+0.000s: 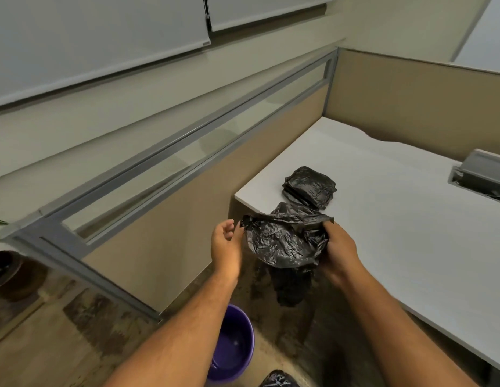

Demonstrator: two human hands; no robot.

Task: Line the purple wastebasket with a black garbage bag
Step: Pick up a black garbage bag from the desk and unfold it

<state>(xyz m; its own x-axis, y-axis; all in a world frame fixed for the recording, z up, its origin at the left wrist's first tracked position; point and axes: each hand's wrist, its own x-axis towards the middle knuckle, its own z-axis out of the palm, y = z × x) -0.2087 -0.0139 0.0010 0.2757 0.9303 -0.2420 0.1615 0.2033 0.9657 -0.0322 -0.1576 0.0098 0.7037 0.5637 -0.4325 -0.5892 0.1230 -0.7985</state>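
A crumpled black garbage bag (282,244) hangs in the air in front of the desk corner, partly unfolded, its lower end dangling toward the floor. My right hand (339,248) is shut on the bag's right side. My left hand (225,241) is just left of the bag with its fingers apart and curled, touching or nearly touching the bag's left edge. The purple wastebasket (232,347) stands on the floor below my left forearm, with nothing inside it; the forearm hides its left part.
A stack of folded black bags (308,187) lies on the white desk (396,219) near its corner. A beige partition with a glass strip (159,174) runs along the left. A grey cable box (483,174) sits at the desk's right. More black plastic (276,379) lies at the bottom edge.
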